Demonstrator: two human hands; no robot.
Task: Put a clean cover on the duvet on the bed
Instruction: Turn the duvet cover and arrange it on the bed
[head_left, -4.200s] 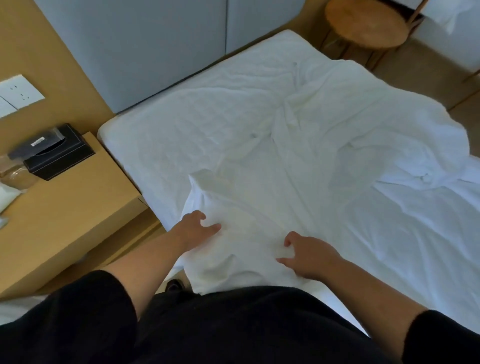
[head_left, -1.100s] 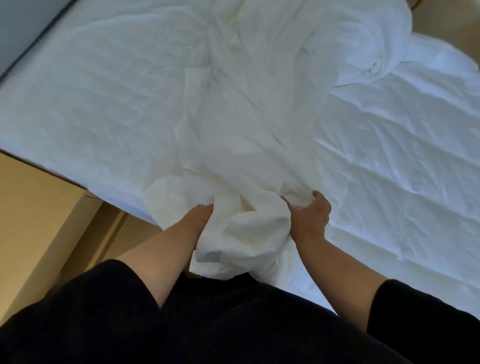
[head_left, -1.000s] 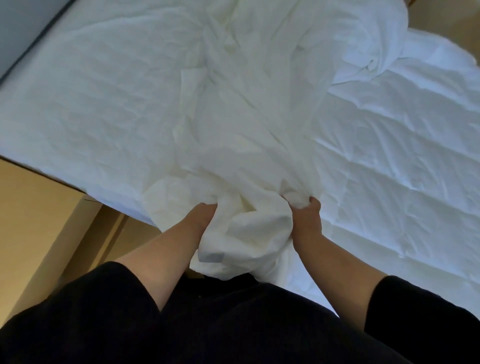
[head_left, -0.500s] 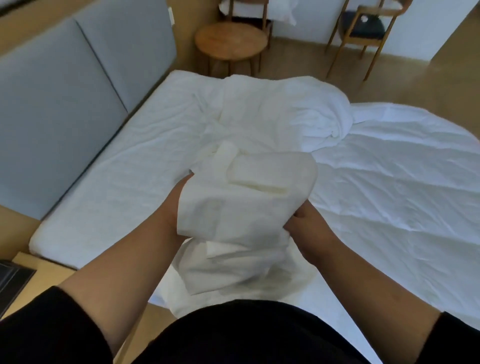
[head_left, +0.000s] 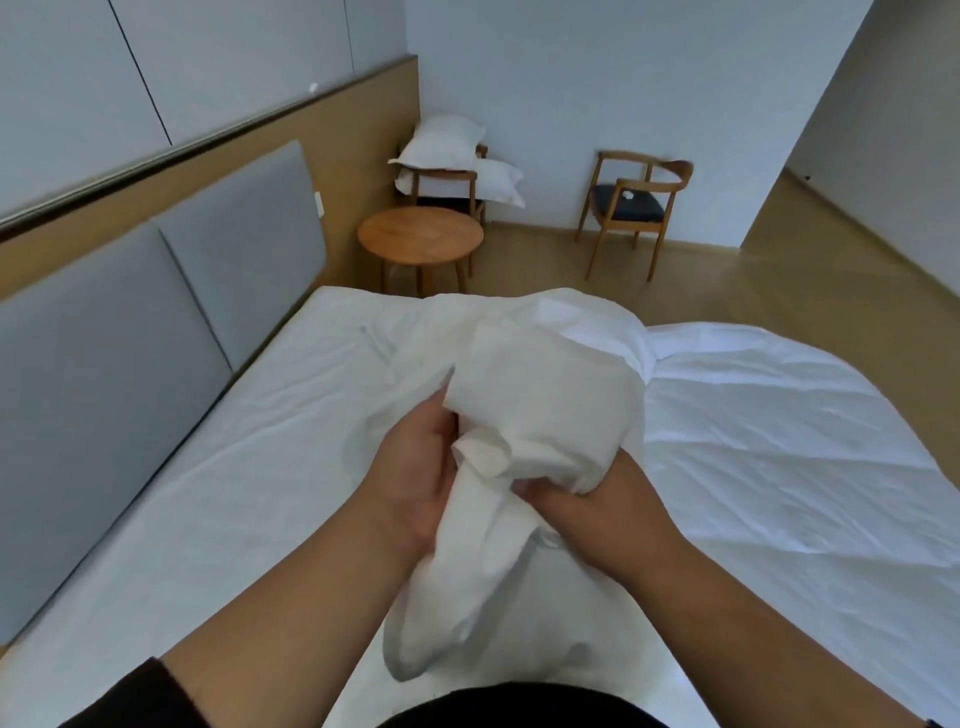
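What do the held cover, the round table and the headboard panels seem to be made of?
Cover: thin woven cloth, probably cotton, matte; it creases and drapes.
Round table: wood, smooth; warm brown top.
Headboard panels: grey padded fabric or leatherette; soft edges, seams.

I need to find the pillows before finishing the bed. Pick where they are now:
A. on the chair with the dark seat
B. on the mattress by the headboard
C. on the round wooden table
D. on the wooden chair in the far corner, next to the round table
D: two white pillows are stacked on the wooden chair in the far corner, just behind the round table.
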